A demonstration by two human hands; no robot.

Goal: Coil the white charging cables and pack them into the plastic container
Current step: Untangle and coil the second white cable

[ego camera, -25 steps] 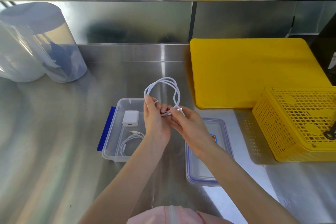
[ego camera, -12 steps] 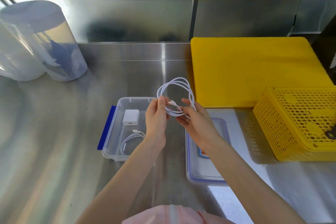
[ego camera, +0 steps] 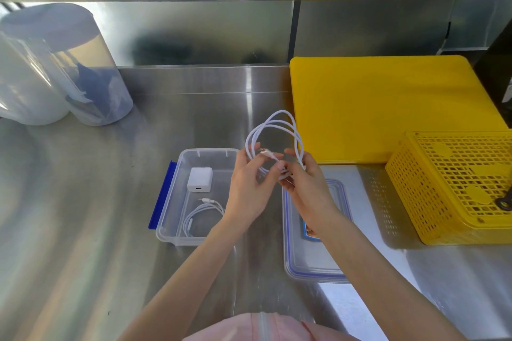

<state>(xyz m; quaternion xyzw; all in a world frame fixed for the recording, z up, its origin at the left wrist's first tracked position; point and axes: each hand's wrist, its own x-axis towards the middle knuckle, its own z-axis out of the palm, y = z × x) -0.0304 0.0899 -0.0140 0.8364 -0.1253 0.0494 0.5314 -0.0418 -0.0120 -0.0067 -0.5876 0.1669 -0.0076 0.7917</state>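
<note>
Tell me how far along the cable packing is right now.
Done: one coiled cable lies in the open plastic container, next to a white charger block. In hand: the left hand and right hand hold a second white cable looped into a coil above the counter, one plug end near the fingers. Left: finish that coil and set it in the container. The lid lies beside it, off.

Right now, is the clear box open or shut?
Open. The clear box has no top on; you can see the charger and a coiled cable inside. Its lid lies flat beside it.
</note>
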